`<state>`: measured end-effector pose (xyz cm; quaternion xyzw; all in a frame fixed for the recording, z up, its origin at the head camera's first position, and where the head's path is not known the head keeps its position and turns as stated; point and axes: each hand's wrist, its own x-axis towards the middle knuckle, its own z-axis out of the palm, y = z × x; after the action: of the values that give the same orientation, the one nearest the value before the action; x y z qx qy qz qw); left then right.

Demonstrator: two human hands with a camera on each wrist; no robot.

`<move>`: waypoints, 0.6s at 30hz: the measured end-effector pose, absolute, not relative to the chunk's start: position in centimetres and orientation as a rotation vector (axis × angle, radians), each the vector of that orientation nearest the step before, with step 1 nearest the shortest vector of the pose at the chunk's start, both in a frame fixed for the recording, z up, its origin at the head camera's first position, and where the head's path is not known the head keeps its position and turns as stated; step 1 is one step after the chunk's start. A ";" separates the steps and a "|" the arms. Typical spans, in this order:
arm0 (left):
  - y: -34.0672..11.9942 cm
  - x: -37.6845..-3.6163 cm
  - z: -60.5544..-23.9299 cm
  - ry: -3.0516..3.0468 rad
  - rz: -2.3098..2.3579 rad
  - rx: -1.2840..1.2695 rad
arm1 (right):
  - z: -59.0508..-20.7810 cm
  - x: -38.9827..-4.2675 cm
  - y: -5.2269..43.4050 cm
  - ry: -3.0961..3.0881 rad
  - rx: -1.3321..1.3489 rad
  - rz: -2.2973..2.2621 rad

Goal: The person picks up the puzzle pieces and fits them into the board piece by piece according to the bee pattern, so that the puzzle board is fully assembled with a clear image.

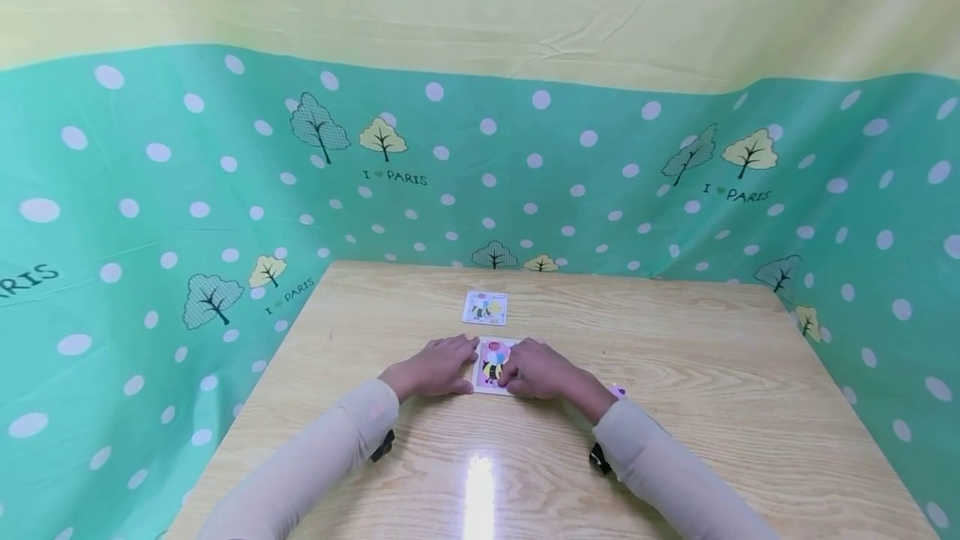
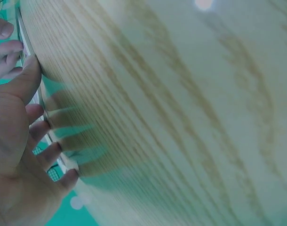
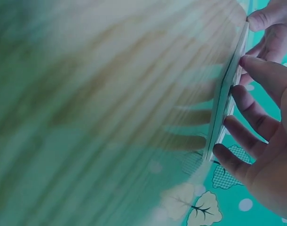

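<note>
Both arms wear plain, close-fitting cream long sleeves ending at the wrist, left sleeve (image 1: pixel 322 448) and right sleeve (image 1: pixel 667 465), each with a small black fitting, probably a camera strap, at the cuff underside, while the left hand (image 1: pixel 435 367) and right hand (image 1: pixel 543 371) are bare.

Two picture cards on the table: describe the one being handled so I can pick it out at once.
Start at the wooden table and find the two hands meeting near its middle. The card lies flat between the left hand and right hand, a balloon picture on its face. The other card lies farther back, untouched.
</note>
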<state>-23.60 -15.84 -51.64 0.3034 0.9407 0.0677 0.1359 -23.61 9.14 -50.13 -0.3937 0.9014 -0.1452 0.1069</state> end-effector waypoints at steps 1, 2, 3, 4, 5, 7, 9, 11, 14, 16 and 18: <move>-15.8 -23.6 -51.6 2.722 0.204 0.877 | -50.0 -23.6 9.2 2.647 -1.155 -0.439; -15.9 -23.6 -51.5 2.720 0.204 0.873 | -49.9 -23.5 9.2 2.641 -1.150 -0.450; -15.9 -23.6 -51.5 2.719 0.208 0.874 | -49.8 -23.4 9.3 2.634 -1.148 -0.465; -15.8 -23.5 -51.5 2.717 0.208 0.874 | -49.7 -23.4 9.4 2.628 -1.139 -0.484; -15.8 -23.5 -51.6 2.715 0.207 0.872 | -49.6 -23.3 9.6 2.626 -1.131 -0.506; -15.8 -23.4 -51.6 2.714 0.207 0.874 | -49.5 -23.2 9.9 2.628 -1.119 -0.545; -15.8 -23.4 -51.6 2.715 0.200 0.875 | -49.3 -23.3 10.4 2.632 -1.115 -0.586; -15.8 -23.4 -51.6 2.716 0.194 0.875 | -49.0 -23.3 10.9 2.643 -1.102 -0.607; -15.8 -23.4 -51.6 2.716 0.191 0.871 | -48.6 -23.3 11.8 2.646 -1.082 -0.640; -15.9 -23.5 -51.6 2.714 0.189 0.869 | -48.3 -23.3 12.4 2.654 -1.067 -0.640; -15.9 -23.5 -51.5 2.714 0.193 0.870 | -48.1 -23.2 13.1 2.656 -1.046 -0.655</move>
<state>-23.49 -15.90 -51.49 0.3016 0.9404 0.0668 0.1421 -23.25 13.05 -48.15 -0.3550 0.9018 -0.2225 0.1063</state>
